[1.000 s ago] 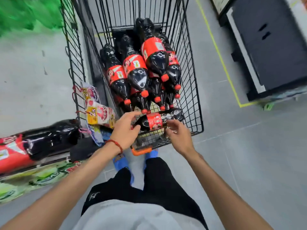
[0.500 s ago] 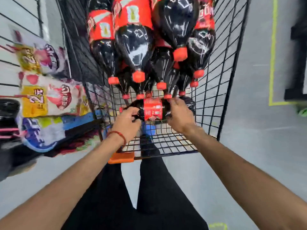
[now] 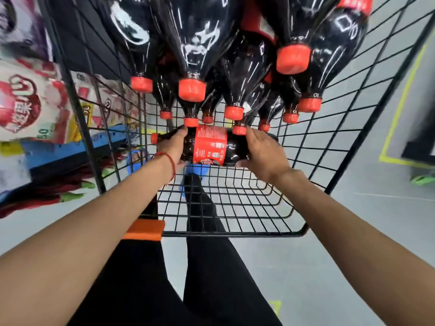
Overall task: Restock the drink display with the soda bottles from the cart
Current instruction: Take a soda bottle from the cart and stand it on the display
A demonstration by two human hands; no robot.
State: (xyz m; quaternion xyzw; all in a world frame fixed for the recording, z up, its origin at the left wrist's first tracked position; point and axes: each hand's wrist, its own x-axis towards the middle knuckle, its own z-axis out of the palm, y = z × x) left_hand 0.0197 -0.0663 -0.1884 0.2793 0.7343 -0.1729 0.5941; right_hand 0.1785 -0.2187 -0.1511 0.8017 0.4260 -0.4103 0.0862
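Lifting out one bottle looks to be the step in hand. A crosswise soda bottle [image 3: 210,147] lies on the wire floor at the near end of the cart [image 3: 235,233], with its cap to the left and its red label facing up. The left grip [image 3: 173,147] is curled round the shoulder, just behind the neck. The right grip [image 3: 263,151] is wrapped over the base end, thumb underneath. Both grips are closed on this same bottle.

The stacked bottles [image 3: 200,43] fill the far part of the basket, necks slanting toward the person. Several of their caps hang just above, or touch, the held bottle. Snack packets [image 3: 30,107] hang outside the cart on the left. No drink display is visible.

Judgement: restocking is at an early stage, since the cart is heavily loaded.

The next move calls for drawing the bottle toward the near rim first, then raising it level over the edge. That keeps it from catching on the caps above.

Risk: pulling it away may let the stack slide forward.
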